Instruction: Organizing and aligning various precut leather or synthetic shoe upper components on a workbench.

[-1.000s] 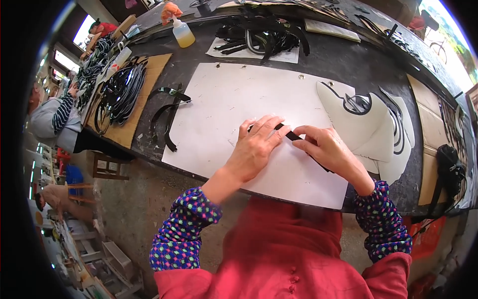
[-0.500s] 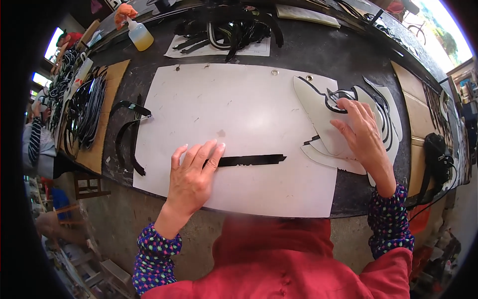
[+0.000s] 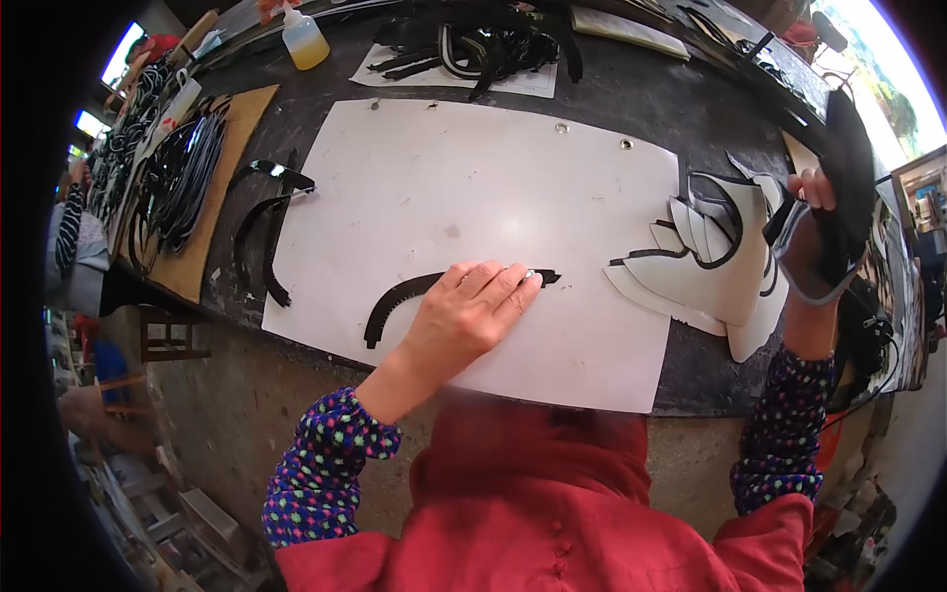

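Observation:
My left hand (image 3: 464, 311) presses a narrow curved black strip (image 3: 395, 298) onto the white board (image 3: 513, 178). Its fingertips and thumb come together near the strip's right end; the palm hides the middle. The strip's toothed inner edge shows at its left end. At the far right, my raised right hand (image 3: 813, 187) grips a dark, curved, flat piece with a pale edge (image 3: 850, 178). Its fingers hook over that piece, which covers most of the hand. Below and left of it lie overlapping cream cut pieces (image 3: 691, 281) with black edging, partly on the board.
More black strips (image 3: 258, 232) lie at the board's left edge. Bundled strips (image 3: 187, 187) rest on cardboard at left. A bottle of yellow liquid (image 3: 305, 41) and a heap of black strips (image 3: 493, 54) stand behind the board. A black bag (image 3: 868, 340) sits far right.
My right hand has lifted a dark piece from the cream stack and moved right. My left hand has slid right and its fingers have drawn together; the strip beneath now lies curved.

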Available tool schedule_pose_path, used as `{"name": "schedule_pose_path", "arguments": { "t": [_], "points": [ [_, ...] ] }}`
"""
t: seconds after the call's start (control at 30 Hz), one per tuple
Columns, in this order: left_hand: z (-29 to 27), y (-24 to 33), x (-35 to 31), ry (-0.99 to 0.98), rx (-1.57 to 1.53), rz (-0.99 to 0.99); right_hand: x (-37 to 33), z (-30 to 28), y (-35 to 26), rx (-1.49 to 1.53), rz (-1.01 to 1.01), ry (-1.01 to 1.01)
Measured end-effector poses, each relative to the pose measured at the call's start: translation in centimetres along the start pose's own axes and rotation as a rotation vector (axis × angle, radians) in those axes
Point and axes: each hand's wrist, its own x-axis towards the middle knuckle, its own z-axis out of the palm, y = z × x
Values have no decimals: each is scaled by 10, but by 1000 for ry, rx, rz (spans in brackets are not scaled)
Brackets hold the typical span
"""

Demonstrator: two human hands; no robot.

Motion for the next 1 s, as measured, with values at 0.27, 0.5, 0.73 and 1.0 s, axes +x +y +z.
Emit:
{"name": "schedule_pose_path", "arguments": {
  "t": [0.27,0.5,0.73,1.0],
  "points": [
    [-23,-7,4,-41,-7,-106,25,9,-18,210,137,-191],
    [56,121,126,-3,-570,-60,21,17,-29,340,331,77],
    [120,133,167,-234,-611,-109,39,20,-97,351,195,-172],
    [107,134,180,-362,-568,-147,31,48,-103,384,195,-91]
  ]
}}
